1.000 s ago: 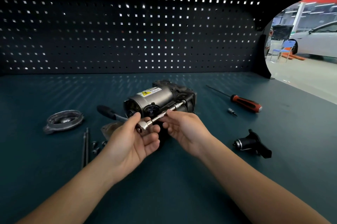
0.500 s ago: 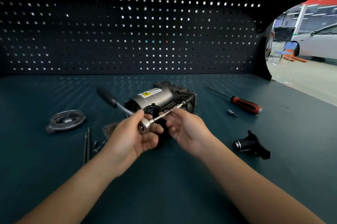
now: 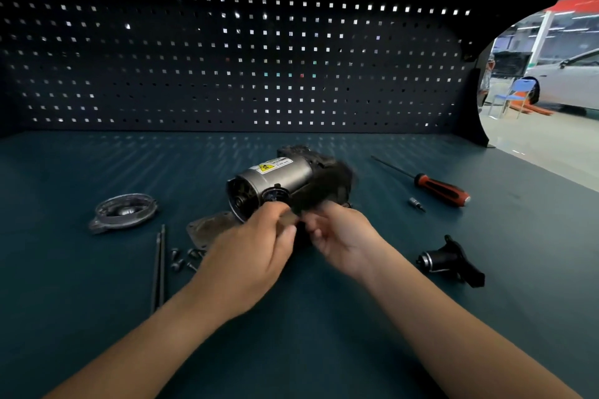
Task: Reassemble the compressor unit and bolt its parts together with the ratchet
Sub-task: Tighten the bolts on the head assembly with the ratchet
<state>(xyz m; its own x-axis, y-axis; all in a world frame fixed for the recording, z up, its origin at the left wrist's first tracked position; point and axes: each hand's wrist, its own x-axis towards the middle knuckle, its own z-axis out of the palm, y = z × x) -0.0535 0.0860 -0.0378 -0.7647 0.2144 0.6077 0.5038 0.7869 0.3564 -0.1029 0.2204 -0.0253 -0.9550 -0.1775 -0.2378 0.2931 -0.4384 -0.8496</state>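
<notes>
Hands together before compressor unit (image 3: 275,176): left hand (image 3: 256,249) apparently pinches blurred ratchet (image 3: 324,187); right hand (image 3: 343,236) curled alongside, grip unclear.

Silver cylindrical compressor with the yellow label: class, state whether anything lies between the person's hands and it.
Nothing visible does. The left hand and right hand are both at the silver cylindrical compressor; whatever is between them is blurred.

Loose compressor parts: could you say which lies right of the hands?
The black cylindrical fitting; the round cover and flat plate lie left.
</notes>
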